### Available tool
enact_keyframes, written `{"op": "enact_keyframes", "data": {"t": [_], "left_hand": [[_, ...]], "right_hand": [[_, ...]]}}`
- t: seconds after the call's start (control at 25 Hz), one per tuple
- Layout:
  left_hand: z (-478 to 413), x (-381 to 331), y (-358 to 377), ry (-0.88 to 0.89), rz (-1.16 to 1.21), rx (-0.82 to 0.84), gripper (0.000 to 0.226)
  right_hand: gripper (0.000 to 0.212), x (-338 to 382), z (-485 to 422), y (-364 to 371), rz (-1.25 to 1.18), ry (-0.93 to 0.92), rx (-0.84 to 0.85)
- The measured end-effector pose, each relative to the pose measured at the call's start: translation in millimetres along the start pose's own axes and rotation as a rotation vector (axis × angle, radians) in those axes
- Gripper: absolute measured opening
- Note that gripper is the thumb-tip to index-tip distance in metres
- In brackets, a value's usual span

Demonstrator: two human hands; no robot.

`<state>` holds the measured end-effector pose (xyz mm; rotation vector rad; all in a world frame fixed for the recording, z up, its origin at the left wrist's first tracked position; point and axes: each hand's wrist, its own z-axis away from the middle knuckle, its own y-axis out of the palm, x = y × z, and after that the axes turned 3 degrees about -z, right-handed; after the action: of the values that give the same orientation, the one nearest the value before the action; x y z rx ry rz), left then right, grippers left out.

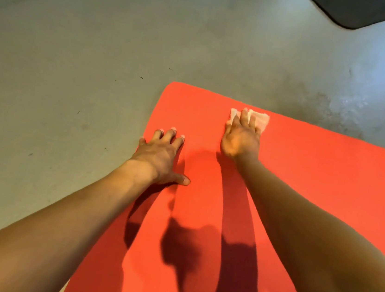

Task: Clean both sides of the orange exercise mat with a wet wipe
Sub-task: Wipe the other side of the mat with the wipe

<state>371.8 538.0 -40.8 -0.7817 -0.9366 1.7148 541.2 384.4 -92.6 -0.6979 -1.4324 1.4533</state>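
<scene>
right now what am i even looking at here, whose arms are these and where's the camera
The camera sits on a person's head, looking forward and down, so the two bare arms are that person's own. An orange mat lies flat on a grey floor. The left hand rests spread near the mat's left edge, holding nothing. The right hand presses a white wipe onto the mat near its far edge. The dark corner at the top right is another object; I cannot tell what.

Both forearms are bare (no sleeves visible), seemingly without jewellery.
</scene>
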Motion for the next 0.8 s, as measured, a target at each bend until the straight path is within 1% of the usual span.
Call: {"op": "enact_keyframes", "data": {"t": [0.04,0.08,0.12,0.2,0.24,0.28,0.32,0.36,0.4,0.48,0.52,0.56,0.6,0.72,0.76,0.8], "left_hand": [[-1,0,0,-0.001,0.003,-0.006,0.129],[-1,0,0,0.001,0.005,-0.012,0.13],[-1,0,1,0.005,0.008,-0.015,0.13],[-1,2,3,0.015,0.025,-0.035,0.128],[0,4,3,0.019,0.04,-0.048,0.127],[1,4,3,0.02,0.056,-0.055,0.126],[2,5,3,0.019,0.069,-0.054,0.125],[2,4,4,0.019,0.074,-0.049,0.126],[2,4,4,0.019,0.073,-0.048,0.126],[2,4,6,0.018,0.071,-0.068,0.126],[1,4,7,0.019,0.067,-0.079,0.126],[1,5,7,0.022,0.063,-0.086,0.125],[1,5,8,0.025,0.061,-0.095,0.124],[2,4,8,0.033,0.076,-0.154,0.114],[2,4,9,0.035,0.08,-0.168,0.113],[3,5,9,0.032,0.087,-0.168,0.114]], "right_hand": [[0.056,13,-3,1,-0.026,0.026,-0.005],[0.056,28,-1,1,-0.034,-0.023,-0.002],[0.056,45,3,3,-0.017,-0.144,0.027],[0.062,71,12,7,0.07,-0.511,0.105],[0.065,77,13,8,0.098,-0.654,0.142],[0.068,76,7,9,0.113,-0.734,0.173],[0.069,71,-4,8,0.127,-0.76,0.161],[0.067,64,-16,9,0.15,-0.721,0.11],[0.063,55,-26,8,0.151,-0.595,0.056],[0.056,48,-37,2,0.052,-0.28,0.0],[0.055,54,-40,1,-0.005,-0.204,0.011],[0.054,65,-39,0,-0.037,-0.222,0.02],[0.053,78,-37,2,-0.045,-0.302,0.05],[0.049,110,-29,0,-0.135,-0.643,0.199],[0.048,113,-30,-1,-0.142,-0.706,0.22],[0.047,113,-33,-2,-0.124,-0.721,0.221]]}}
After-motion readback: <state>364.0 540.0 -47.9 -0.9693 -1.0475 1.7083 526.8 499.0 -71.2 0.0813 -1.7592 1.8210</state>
